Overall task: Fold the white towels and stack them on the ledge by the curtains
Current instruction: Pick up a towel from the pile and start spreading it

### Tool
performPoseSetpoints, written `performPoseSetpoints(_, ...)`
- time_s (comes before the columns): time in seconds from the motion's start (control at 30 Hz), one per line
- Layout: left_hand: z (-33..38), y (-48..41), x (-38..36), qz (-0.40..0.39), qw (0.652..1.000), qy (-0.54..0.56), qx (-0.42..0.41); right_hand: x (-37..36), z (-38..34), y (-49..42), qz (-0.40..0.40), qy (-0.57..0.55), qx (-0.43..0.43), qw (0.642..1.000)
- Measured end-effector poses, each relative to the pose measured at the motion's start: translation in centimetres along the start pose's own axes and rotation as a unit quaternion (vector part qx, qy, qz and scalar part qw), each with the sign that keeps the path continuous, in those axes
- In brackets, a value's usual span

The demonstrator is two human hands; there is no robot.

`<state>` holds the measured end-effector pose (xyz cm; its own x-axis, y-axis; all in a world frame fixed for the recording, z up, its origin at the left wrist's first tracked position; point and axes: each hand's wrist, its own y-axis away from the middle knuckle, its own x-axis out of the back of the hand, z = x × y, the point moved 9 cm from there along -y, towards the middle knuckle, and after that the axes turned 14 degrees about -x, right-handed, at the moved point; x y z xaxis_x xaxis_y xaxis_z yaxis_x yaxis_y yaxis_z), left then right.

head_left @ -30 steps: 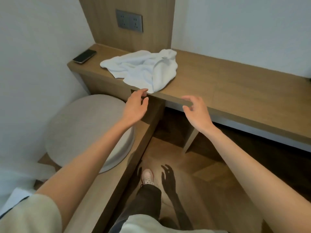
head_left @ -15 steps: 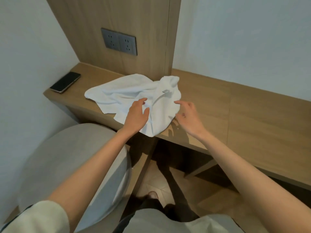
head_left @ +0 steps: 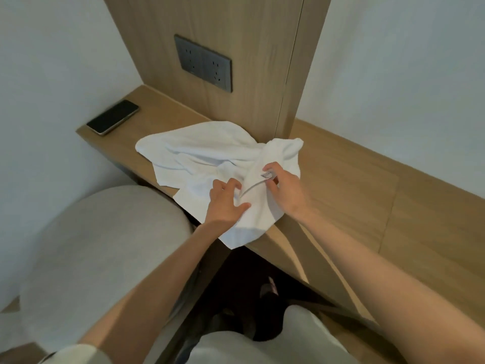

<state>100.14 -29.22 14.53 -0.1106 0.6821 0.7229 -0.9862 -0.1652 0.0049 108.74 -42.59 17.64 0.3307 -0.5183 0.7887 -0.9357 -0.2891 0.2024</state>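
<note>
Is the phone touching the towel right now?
Apart. The head view shows a strip of bare desk between the phone and the towel.

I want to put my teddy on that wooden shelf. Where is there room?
The big bare patch is right of the white towel, along the shelf by the wall. A smaller bare strip lies between the phone and the towel. The middle is crowded: the left hand and right hand both grip the towel, which hangs over the front edge.
</note>
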Motion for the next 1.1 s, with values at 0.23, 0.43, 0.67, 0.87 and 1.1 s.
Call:
performPoseSetpoints(0.23, 1.6, 0.2, 1.1, 0.066, 0.997, -0.044, 0.002, 3.4, -0.6, -0.2, 0.014, -0.073, 0.108, 0.991)
performPoseSetpoints(0.43, 7.1, 0.5, 3.4, 0.169, 0.977, -0.115, -0.06, 8.3, 1.5, 2.3, 0.087, -0.151, 0.109, 0.979)
performPoseSetpoints(0.67, 13.6, 1.5, 1.1, 0.105, 0.982, 0.033, -0.152, 13.0, 7.0, 8.7, 0.196, -0.186, 0.036, 0.962)
performPoseSetpoints(0.87, 18.9, 4.1, -6.8, -0.018, 0.977, 0.098, -0.188, 17.1, 13.2, 14.3, 0.297, -0.228, -0.067, 0.925)
performPoseSetpoints(1.1, 22.1, 5.3, -15.5, -0.148, 0.968, -0.025, -0.202, 20.2, 28.2, 17.6, 0.275, -0.303, -0.362, 0.838)
